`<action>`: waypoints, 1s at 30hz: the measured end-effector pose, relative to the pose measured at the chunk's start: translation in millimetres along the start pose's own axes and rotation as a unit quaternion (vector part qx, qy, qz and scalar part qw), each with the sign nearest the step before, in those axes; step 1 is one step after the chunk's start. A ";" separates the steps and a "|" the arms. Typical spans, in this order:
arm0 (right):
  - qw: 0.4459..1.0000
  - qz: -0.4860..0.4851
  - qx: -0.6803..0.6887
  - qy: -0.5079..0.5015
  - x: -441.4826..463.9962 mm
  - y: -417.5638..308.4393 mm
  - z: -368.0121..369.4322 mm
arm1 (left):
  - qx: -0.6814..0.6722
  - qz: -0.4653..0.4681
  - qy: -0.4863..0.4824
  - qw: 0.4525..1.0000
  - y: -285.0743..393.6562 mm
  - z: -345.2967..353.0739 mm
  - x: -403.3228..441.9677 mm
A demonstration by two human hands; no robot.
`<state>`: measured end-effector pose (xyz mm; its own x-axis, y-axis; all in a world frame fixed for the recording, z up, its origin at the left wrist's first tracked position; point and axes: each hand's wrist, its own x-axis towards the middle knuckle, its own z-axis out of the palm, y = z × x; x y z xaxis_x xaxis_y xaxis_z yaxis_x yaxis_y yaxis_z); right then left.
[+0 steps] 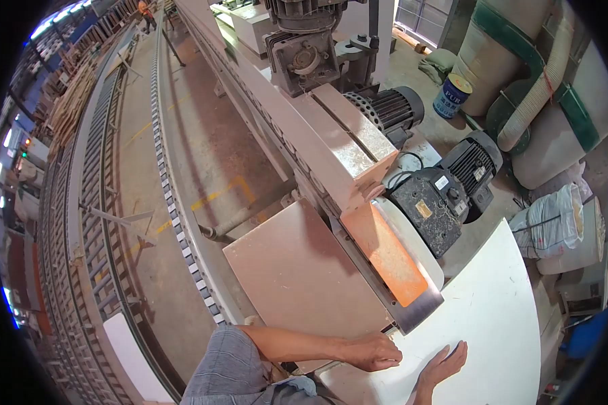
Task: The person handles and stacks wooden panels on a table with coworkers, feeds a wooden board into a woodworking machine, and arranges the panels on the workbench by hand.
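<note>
My left hand (375,352) has its fingers curled in, knuckles up, over the near end of a brown board (304,270) beside the machine. Whatever its fingers may hold is hidden. My right hand (444,364) is open above a large white panel (496,304), thumb and fingers apart, nothing between them. Just beyond my left hand ends the machine's metal guide, with an orange plate (388,260) on it. I cannot tell whether my right hand touches the panel.
Black electric motors (469,172) stand beside the machine's beam (331,142). Roller conveyors (105,263) run along the left. A blue-labelled bucket (452,96), dust-collector bags and a white hose (540,81) are at right. A person in orange (146,13) stands far back.
</note>
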<state>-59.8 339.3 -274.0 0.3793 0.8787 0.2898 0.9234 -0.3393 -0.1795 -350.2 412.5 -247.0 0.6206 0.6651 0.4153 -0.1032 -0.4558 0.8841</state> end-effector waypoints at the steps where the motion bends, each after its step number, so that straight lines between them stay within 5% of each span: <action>1: 1.000 0.002 -0.001 0.000 -0.1 -0.7 -0.1 | 0.001 0.003 0.003 1.000 -0.4 0.7 0.0; 30: 1.000 -0.010 0.003 0.013 0.3 -1.9 -1.2 | 0.008 -0.001 -0.019 1.000 -3.1 1.3 -2.1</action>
<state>-61.3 339.8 -272.4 0.3620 0.8764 0.3176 0.9305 -0.3192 -0.1798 -350.2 411.7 -250.9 0.6492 0.6442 0.4043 -0.0894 -0.4632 0.8817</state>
